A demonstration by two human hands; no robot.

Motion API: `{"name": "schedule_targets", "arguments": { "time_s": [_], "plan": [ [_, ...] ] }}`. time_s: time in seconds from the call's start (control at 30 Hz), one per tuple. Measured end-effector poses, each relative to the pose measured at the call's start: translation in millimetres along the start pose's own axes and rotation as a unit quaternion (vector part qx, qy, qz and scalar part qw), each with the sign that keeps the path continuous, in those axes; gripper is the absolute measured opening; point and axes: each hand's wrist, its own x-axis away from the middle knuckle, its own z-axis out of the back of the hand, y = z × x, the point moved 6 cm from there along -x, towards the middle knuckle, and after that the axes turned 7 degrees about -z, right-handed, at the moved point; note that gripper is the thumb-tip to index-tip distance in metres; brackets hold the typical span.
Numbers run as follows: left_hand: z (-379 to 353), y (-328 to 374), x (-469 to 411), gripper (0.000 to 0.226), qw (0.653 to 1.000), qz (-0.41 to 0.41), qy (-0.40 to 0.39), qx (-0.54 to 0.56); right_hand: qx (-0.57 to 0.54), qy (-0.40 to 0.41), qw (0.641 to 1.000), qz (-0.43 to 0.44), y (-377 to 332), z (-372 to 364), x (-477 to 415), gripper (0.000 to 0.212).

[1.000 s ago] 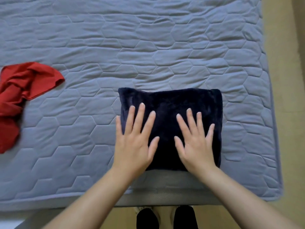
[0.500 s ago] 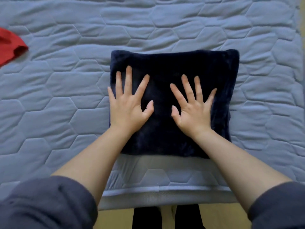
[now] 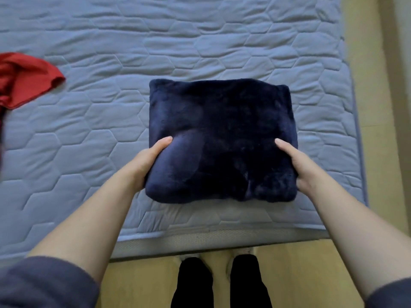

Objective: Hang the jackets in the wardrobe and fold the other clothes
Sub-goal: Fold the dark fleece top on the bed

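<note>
A dark blue fluffy cloth (image 3: 222,134) is lying folded into a thick, soft square on the blue bed (image 3: 200,41), close to the bed's near edge and a bit to the right. Its fur is looking smooth and shiny in spots, with a paler patch by the left side, and its corners are looking round and puffy. The left hand (image 3: 144,165) is holding the left side of the square, with the thumb lying on top and the other fingers hiding under the fold. The right hand (image 3: 298,165) is holding the right side the same way, thumb on top. I cannot tell if the square is sitting flat on the bed or is lifted a little. A red cloth (image 3: 24,78) is lying crumpled at the far left, well apart from the blue one. The person's dark legs (image 3: 218,283) are standing on the yellow wooden floor (image 3: 373,107) at the near side of the bed.
</note>
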Motion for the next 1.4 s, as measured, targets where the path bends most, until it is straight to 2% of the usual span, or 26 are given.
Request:
{"name": "schedule_targets", "arguments": {
  "time_s": [0.1, 0.17, 0.33, 0.43, 0.57, 0.7, 0.77, 0.83, 0.9, 1.0, 1.1, 1.13, 1.23, 1.4],
  "plan": [
    [-7, 32, 48, 0.035, 1.000, 0.006, -0.008, 0.028, -0.029, -0.053, 0.998, -0.007, -23, -7, 66, 0.029],
    [-9, 56, 93, 0.028, 0.999, 0.008, -0.021, 0.044, -0.057, -0.070, 0.996, -0.003, -34, -10, 118, 0.032],
    [1, 123, 227, 0.027, 0.998, -0.032, -0.014, 0.054, -0.062, -0.116, 0.991, 0.034, -60, -25, 265, 0.048],
    [6, 154, 303, 0.024, 0.995, -0.072, 0.011, 0.074, -0.062, -0.148, 0.985, 0.059, -69, -25, 341, 0.042],
    [2, 164, 399, 0.025, 0.985, -0.123, 0.049, 0.107, -0.056, -0.191, 0.976, 0.089, -75, -17, 414, 0.040],
    [-21, 145, 487, 0.028, 0.965, -0.168, 0.089, 0.181, -0.022, -0.234, 0.965, 0.114, -80, -12, 459, 0.049],
    [-32, 133, 523, 0.025, 0.945, -0.203, 0.119, 0.227, 0.021, -0.270, 0.957, 0.106, -85, -14, 473, 0.044],
    [-44, 115, 556, 0.033, 0.922, -0.233, 0.144, 0.272, 0.085, -0.308, 0.942, 0.105, -91, -18, 490, 0.041],
    [-56, 96, 587, 0.036, 0.896, -0.256, 0.170, 0.320, 0.135, -0.344, 0.923, 0.112, -97, -25, 504, 0.049],
    [-68, 62, 629, 0.024, 0.857, -0.280, 0.222, 0.371, 0.190, -0.379, 0.899, 0.109, -93, -44, 525, 0.061],
    [-69, 27, 670, 0.028, 0.819, -0.297, 0.281, 0.402, 0.264, -0.410, 0.866, 0.109, -69, -67, 547, 0.078],
    [-70, 13, 686, 0.030, 0.806, -0.301, 0.302, 0.410, 0.282, -0.429, 0.852, 0.100, -57, -77, 557, 0.078],
    [-72, -33, 737, 0.035, 0.763, -0.307, 0.362, 0.438, 0.327, -0.476, 0.813, 0.071, -12, -100, 590, 0.057],
    [-107, -135, 828, 0.050, 0.681, -0.312, 0.460, 0.477, 0.409, -0.526, 0.745, 0.029, 89, -119, 653, 0.044]
  ]
}}
